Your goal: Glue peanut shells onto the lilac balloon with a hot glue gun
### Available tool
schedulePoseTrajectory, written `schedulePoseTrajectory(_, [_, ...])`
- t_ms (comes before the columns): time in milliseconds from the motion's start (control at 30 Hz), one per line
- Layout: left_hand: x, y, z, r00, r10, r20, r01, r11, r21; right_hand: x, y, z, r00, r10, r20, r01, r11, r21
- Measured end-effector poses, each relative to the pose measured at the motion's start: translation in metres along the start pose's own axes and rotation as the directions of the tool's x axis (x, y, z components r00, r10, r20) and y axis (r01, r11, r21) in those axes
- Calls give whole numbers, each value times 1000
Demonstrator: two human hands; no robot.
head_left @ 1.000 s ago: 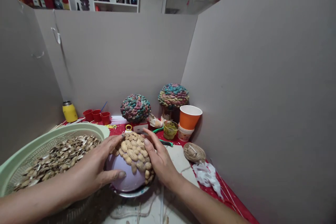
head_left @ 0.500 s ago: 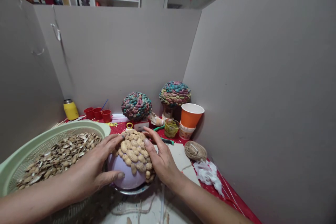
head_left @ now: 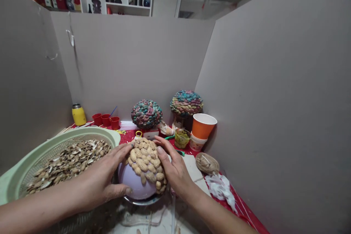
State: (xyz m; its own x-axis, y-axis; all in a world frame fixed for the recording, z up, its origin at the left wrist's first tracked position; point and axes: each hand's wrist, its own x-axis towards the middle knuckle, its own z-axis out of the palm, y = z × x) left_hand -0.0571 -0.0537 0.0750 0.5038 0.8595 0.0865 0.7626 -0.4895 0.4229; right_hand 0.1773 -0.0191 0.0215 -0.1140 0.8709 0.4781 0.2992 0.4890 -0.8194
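Between my two hands is a smooth purple balloon (head_left: 136, 184), partly covered with peanut shells (head_left: 145, 159) on its top and right side. Its near left part is bare. Under it the rim of a metal bowl (head_left: 142, 202) shows. My left hand (head_left: 111, 170) cups the left side, fingertips on the upper shells and thumb along the bare front. Against the right side rests my right hand (head_left: 175, 166), its fingers curved over the shells. The undersides of my fingers are hidden.
A green colander (head_left: 114, 137) of split shells stands left. Behind are two colourful domed pieces (head_left: 146, 114) (head_left: 186, 102), red cups (head_left: 105, 119) and a yellow bottle (head_left: 79, 115). Right are an orange paper cup (head_left: 202, 127), twine (head_left: 207, 163), crumpled white material (head_left: 221, 187) and grey partitions (head_left: 274, 98).
The whole view has shifted, so things appear slightly further right and lower. Both hands stay around the balloon, with little visible change in their grip.
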Motion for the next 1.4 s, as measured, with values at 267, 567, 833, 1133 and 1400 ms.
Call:
schedulePoseTrajectory(267, [2, -3, -9, 999, 26, 31, -25, 1000, -7, 11, 0, 8, 997, 78, -12, -78, 997, -16])
schedulePoseTrajectory(567, [21, -17, -7, 998, 52, -24, -51, 998, 24, 33, -3, 18, 993, 41, -106, -49, 996, -75])
schedulePoseTrajectory(833, [14, -27, -12, 988, 152, -5, -151, 986, 74, 40, -7, 24, 993, -19, -115, 2, 990, -140])
schedulePoseTrajectory(1133, [13, -36, -15, 964, 265, -6, -255, 934, 251, 23, -27, 19, 997, -32, -68, 11, 956, -295])
schedulePoseTrajectory(1400, [16, -40, -13, 964, 266, 20, -262, 927, 268, -52, -10, -57, 992, 124, 36, -76, 787, -612])
